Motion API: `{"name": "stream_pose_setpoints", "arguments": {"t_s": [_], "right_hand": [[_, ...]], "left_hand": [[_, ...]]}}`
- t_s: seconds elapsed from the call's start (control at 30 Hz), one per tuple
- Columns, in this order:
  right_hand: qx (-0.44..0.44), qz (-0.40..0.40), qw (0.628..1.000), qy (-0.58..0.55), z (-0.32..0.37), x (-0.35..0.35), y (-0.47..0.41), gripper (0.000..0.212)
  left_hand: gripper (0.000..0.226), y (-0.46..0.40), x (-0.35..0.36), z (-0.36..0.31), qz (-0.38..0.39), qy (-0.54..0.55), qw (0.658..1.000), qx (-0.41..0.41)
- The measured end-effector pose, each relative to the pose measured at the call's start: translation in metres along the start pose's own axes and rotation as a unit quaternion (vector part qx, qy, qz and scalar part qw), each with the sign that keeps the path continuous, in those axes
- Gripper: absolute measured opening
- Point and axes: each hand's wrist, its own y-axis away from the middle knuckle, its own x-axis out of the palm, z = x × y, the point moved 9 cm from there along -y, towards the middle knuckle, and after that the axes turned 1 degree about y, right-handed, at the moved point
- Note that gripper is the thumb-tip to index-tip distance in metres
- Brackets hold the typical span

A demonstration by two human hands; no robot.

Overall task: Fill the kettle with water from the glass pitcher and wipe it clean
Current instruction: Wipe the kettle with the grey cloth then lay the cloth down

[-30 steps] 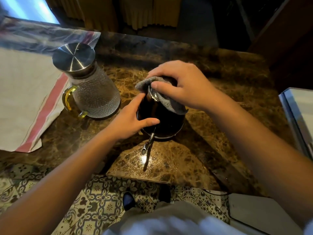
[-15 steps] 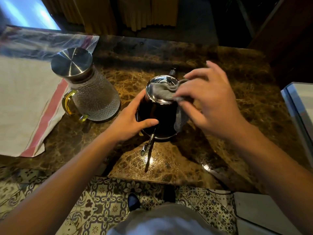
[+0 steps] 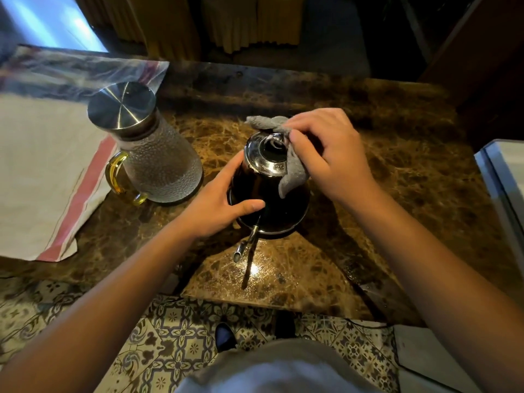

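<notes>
A dark kettle [image 3: 266, 194] stands upright at the centre of the frame on a brown marbled surface [image 3: 397, 165]. Its shiny metal lid [image 3: 262, 157] reflects light, and a thin spout [image 3: 246, 245] points toward the bottom of the frame, just past the kettle's base.

The left hand [image 3: 218, 205] rests against the kettle's left side. Its fingers [image 3: 229, 171] lie fairly straight along the dark wall while the thumb [image 3: 249, 205] presses across the front, so the hand braces the kettle rather than wrapping around it.

The right hand [image 3: 326, 157] sits at the kettle's upper right, and its fingers [image 3: 306, 129] are curled around a gray cloth [image 3: 292, 174]. The cloth is pressed against the right edge of the lid. One end sticks up behind the lid toward the top of the frame, and the other end hangs down over the kettle's right shoulder.

To the left of the kettle, near but not touching it, stands a textured glass pitcher [image 3: 161, 165] with a round metal lid [image 3: 122, 106] and a yellow handle [image 3: 119, 180] facing left. Whether it holds water cannot be told. Beside it, at the left of the frame, lies a white sheet [image 3: 37, 171] with a red stripe. A patterned tile floor [image 3: 175, 336] and a dark shoe [image 3: 225, 336] show at the bottom.
</notes>
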Motion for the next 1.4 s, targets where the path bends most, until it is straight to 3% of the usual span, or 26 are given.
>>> {"name": "stream_pose_setpoints", "arguments": {"t_s": [0.2,0.37,0.43,0.53,0.63,0.93,1.07,1.17,1.4], "right_hand": [[0.007,0.022,1.000,-0.018,0.000,-0.013,0.028,0.022],[0.040,0.046,0.993,-0.099,-0.007,-0.020,-0.020,0.021],[0.019,0.136,0.983,-0.124,0.007,0.000,-0.043,0.024],[0.046,0.334,0.930,-0.147,0.023,0.039,-0.056,0.032],[0.061,0.420,0.899,-0.108,0.026,0.054,-0.063,0.035],[0.032,0.383,0.909,-0.164,0.007,0.038,-0.056,0.036],[-0.011,0.444,0.888,-0.116,0.030,0.049,-0.066,0.052],[-0.022,0.500,0.864,-0.052,0.043,0.059,-0.071,0.044],[-0.017,0.375,0.927,0.004,0.003,0.040,-0.079,0.032]], "left_hand": [[0.095,-0.001,0.003,0.003,0.006,0.011,1.000,-0.004],[0.097,0.000,0.003,0.007,0.014,0.017,1.000,-0.014],[0.095,0.000,0.003,0.008,0.006,0.009,1.000,-0.019],[0.085,-0.001,0.001,0.012,-0.005,0.003,0.999,-0.037],[0.086,0.000,0.000,0.015,-0.008,-0.004,0.999,-0.047],[0.102,-0.001,0.001,0.013,-0.003,0.014,0.999,-0.043],[0.084,0.000,0.001,0.016,-0.011,-0.002,0.999,-0.046],[0.085,0.000,0.000,0.011,-0.013,-0.003,0.999,-0.037],[0.099,-0.001,0.003,0.009,0.008,0.022,1.000,-0.019]]}}
